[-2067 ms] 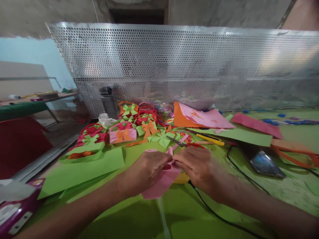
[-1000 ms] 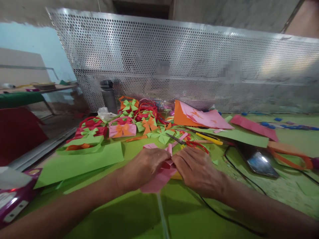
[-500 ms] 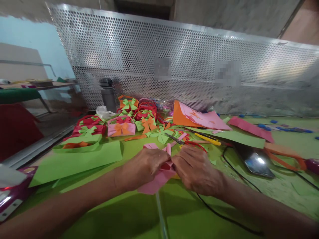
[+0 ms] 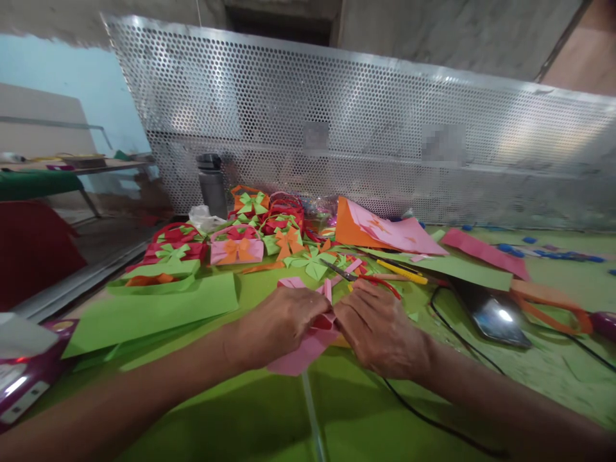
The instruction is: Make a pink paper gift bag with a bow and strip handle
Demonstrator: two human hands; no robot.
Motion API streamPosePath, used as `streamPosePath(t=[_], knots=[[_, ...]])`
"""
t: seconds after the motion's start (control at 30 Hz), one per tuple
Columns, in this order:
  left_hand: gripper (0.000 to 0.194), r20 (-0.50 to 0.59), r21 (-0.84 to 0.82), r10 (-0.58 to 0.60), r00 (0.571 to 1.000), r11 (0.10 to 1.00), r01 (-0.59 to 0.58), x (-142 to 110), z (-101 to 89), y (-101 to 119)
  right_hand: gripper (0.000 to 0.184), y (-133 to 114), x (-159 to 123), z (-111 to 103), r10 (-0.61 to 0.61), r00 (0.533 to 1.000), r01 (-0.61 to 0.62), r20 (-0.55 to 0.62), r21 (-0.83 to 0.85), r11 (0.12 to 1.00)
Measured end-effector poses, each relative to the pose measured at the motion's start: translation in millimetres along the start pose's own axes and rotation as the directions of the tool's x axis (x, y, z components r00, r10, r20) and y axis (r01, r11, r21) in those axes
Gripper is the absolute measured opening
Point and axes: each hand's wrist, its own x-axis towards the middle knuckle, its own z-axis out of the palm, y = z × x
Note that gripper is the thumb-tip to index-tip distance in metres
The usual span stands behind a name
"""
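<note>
A folded piece of pink paper (image 4: 301, 356) is held between my two hands, low in the middle of the head view. My left hand (image 4: 286, 324) is closed on its left side, thumb and fingers pinching near the fold. Closed on the right side, my right hand (image 4: 382, 327) has its fingertips meeting the left ones, and they hide the pinched part. A pink strip (image 4: 328, 290) sticks up just behind the fingertips. Beyond my right hand lie red-handled scissors (image 4: 385, 282). Below the paper a clear stick (image 4: 312, 410) lies on the green surface.
Small paper bags with bows, one a pink bag (image 4: 237, 251), crowd the back left near a grey bottle (image 4: 212, 186). Green sheets (image 4: 154, 314) lie at left. To the right are a yellow cutter (image 4: 402, 271), a phone (image 4: 498, 317) and a black cable (image 4: 433, 417). A perforated metal panel (image 4: 366, 115) stands behind.
The right hand has turned slightly and settled lower over the paper, covering the yellow object beneath it. Both hands still pinch the pink paper; the view has shifted a little.
</note>
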Motion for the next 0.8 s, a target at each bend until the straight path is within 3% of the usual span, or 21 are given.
streamPosePath(t=[0.3, 0.53, 0.8], knots=[[0.019, -0.04, -0.003, -0.026, 0.999, 1.0, 0.026, 1.7, -1.1, 2.0, 0.03, -1.4, 1.5, 0.9, -0.016, 1.0, 0.016, -0.004, -0.028, 0.999], [0.013, -0.038, -0.027, -0.018, 0.999, 0.999, 0.017, 0.2, 2.4, 1.9, 0.021, -2.1, -1.5, 3.3, -0.036, 0.998, 0.036, -0.049, 0.008, 0.999], [0.014, -0.037, -0.035, -0.025, 0.999, 0.999, 0.023, -1.0, 4.3, 1.1, 0.022, -3.3, -0.1, 3.4, -0.037, 0.997, 0.039, -0.073, 0.025, 0.999]])
